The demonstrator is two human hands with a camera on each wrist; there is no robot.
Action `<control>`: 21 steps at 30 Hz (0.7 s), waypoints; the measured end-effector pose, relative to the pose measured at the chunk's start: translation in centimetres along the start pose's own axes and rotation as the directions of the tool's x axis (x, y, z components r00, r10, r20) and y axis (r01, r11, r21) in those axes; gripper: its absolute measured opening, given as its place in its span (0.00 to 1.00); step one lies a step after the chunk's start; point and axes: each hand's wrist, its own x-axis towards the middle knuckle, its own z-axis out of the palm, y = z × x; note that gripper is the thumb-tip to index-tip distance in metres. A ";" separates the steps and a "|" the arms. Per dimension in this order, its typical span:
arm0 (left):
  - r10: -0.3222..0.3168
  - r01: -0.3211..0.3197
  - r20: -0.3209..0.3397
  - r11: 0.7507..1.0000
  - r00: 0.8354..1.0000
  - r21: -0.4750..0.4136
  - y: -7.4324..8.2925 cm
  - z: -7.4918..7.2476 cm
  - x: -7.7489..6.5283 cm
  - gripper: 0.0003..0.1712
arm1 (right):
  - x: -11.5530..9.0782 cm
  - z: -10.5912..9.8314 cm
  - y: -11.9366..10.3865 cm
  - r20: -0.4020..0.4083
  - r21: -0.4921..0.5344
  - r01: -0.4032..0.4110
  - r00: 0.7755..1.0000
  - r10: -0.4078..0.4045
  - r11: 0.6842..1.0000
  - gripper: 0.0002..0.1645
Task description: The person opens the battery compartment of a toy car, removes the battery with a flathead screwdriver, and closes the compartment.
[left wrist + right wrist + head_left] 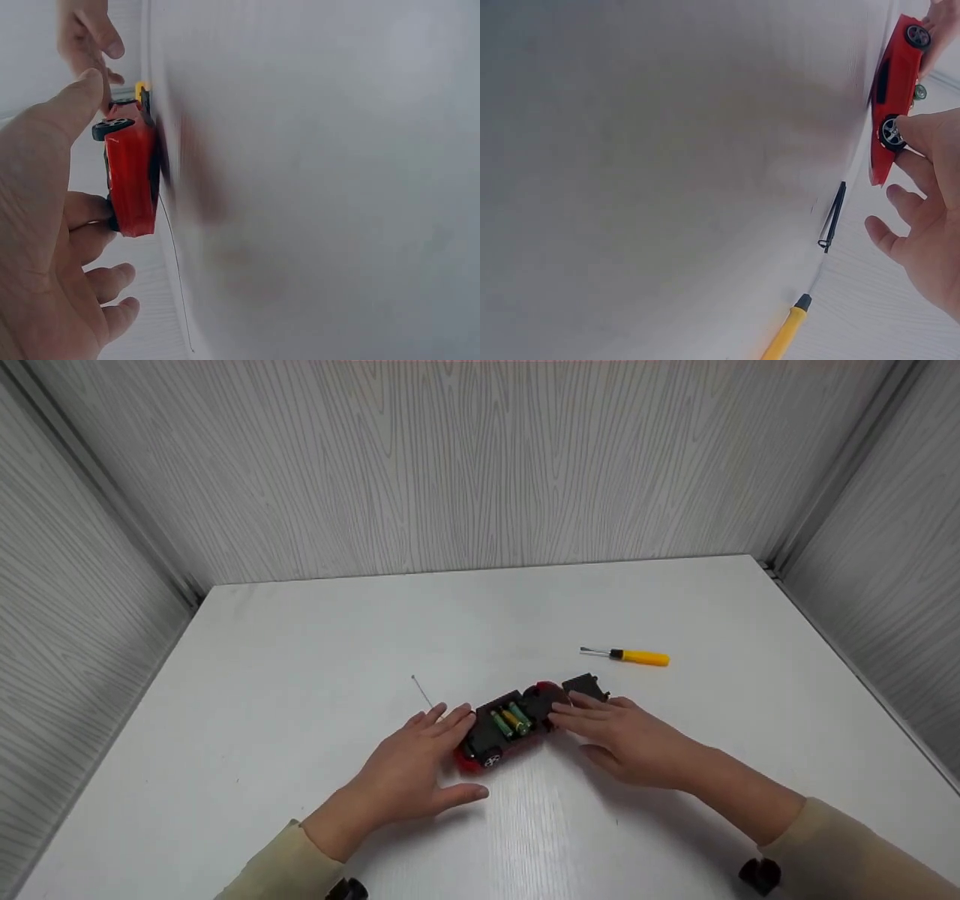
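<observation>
A red toy car (540, 739) lies upside down on the table, its black underside facing up. Three green and yellow batteries (511, 720) sit in the uncovered compartment in its middle. My left hand (415, 769) touches the car's left end with extended fingertips, its thumb held apart. At the other end, my right hand (630, 739) rests its fingers on the underside; in the right wrist view its thumb overlaps a wheel (892, 133). A black battery cover (585, 687) lies just beyond the right fingers.
Farther back on the right lies a yellow-handled screwdriver (641, 658). A thin wire antenna (421, 691) stretches out past the left fingertips. Pale wood-grain panels (480, 465) enclose the white table (300, 660) at the back and both sides.
</observation>
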 end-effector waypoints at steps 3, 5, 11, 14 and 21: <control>-0.016 0.016 0.005 1.000 1.000 -0.013 0.0 -0.1 0.2 0.59 | -0.2 0.1 -0.2 0.002 -0.004 0.004 1.000 -0.004 1.000 0.36; -0.027 0.027 0.002 0.999 1.000 -0.027 -0.1 -0.1 0.3 0.59 | -0.4 0.2 -0.3 0.003 -0.003 0.003 1.000 -0.003 1.000 0.36; -0.048 0.047 -0.011 0.995 0.999 -0.085 -0.4 0.0 0.5 0.58 | -0.8 0.4 -0.8 -0.012 -0.027 0.024 1.000 -0.025 0.999 0.36; -0.055 0.053 -0.010 0.991 0.998 -0.121 -0.6 0.1 0.6 0.59 | -0.9 0.4 -1.0 -0.016 -0.045 0.039 0.999 -0.040 0.998 0.35; -0.060 0.058 -0.011 0.984 0.998 -0.168 -0.8 0.0 0.9 0.59 | -1.1 0.5 -1.3 -0.003 -0.059 0.054 0.999 -0.054 0.997 0.36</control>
